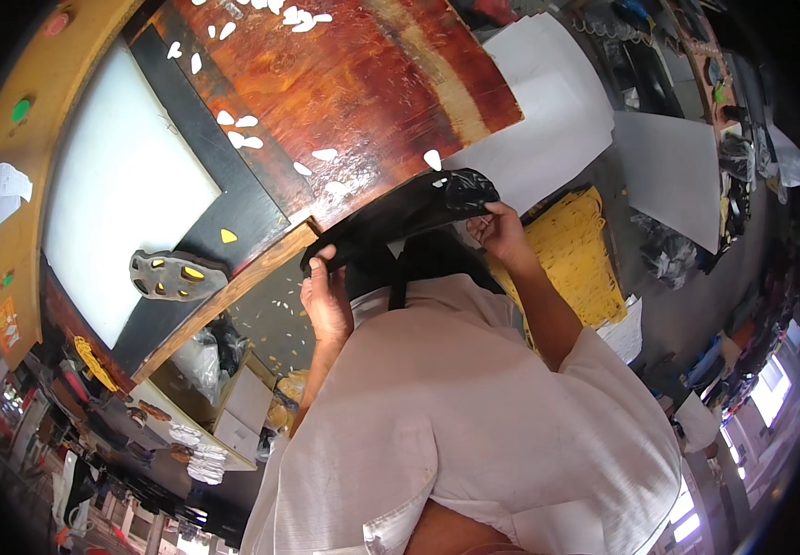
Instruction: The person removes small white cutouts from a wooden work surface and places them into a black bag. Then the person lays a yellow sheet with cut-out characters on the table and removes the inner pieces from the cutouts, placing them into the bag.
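Observation:
Between my two hands stretches a long, dark black sheet [390, 215], held along the front edge of the table. Its right end looks shiny and wrinkled; whether it is plastic or leather I cannot tell. My left hand [326, 301] pinches the left end, thumb on top. At the other end, my right hand [504, 233] grips the near corner with bent fingers. A grey sole-shaped piece with several cut-out holes [164, 275] lies on the table to the left. Beside it is a small yellow scrap [228, 236].
A glossy red-brown board [353, 83] carries several small white cut pieces [245, 121]. White sheets lie at left [131, 185] and right [548, 111]. A wooden strip [233, 296] edges the table. Right of me is a yellow sheet stack [580, 259]; drawers [247, 407] stand lower left.

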A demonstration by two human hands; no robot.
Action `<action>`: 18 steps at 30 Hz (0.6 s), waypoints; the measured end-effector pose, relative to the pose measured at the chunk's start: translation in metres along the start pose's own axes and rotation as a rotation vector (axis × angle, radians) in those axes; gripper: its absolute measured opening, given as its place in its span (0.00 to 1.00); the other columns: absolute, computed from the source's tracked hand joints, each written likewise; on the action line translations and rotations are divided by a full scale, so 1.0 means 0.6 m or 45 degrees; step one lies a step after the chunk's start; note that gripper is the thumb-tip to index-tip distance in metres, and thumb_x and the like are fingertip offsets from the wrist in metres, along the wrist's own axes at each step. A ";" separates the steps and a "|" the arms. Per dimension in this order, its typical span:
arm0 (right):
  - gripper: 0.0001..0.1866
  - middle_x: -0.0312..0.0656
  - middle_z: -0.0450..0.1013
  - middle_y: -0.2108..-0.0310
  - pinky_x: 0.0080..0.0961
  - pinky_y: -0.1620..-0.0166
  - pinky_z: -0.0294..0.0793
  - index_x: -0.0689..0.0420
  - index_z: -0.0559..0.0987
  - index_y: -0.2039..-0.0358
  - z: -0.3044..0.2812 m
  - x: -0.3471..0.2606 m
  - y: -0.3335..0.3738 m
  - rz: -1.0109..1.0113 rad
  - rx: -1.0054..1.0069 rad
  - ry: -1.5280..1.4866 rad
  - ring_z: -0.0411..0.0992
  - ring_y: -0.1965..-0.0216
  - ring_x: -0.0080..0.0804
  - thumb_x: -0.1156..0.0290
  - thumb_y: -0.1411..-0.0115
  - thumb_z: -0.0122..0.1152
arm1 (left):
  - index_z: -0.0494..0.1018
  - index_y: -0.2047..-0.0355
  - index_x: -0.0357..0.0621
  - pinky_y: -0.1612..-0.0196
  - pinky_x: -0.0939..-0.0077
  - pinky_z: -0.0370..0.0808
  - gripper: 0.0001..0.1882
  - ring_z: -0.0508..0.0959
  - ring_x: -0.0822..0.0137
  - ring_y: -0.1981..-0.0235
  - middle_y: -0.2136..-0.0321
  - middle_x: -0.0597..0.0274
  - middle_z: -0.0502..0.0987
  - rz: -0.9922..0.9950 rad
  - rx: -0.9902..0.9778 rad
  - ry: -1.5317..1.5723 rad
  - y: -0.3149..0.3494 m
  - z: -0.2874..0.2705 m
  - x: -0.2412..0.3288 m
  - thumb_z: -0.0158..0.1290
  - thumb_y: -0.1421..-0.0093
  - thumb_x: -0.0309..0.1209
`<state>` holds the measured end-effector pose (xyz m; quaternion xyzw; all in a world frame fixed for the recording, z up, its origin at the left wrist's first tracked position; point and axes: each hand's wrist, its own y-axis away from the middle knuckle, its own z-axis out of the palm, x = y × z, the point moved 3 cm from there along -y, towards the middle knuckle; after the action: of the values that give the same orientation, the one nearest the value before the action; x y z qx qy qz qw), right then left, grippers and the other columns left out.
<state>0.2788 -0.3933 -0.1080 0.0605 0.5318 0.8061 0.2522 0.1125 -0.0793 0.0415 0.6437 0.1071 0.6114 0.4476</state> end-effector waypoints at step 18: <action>0.09 0.35 0.82 0.62 0.30 0.61 0.81 0.51 0.80 0.56 0.175 -0.226 0.018 -0.560 0.185 -0.119 0.81 0.64 0.30 0.60 0.29 0.63 | 0.66 0.28 0.55 0.49 0.58 0.84 0.29 0.81 0.68 0.56 0.59 0.62 0.79 -0.508 -0.822 0.622 0.009 0.086 0.026 0.54 0.29 0.32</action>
<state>0.4308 -0.3738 -0.0302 -0.0015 0.5767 0.6876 0.4412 0.1593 -0.0946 0.0641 0.2745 0.1355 0.6492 0.6963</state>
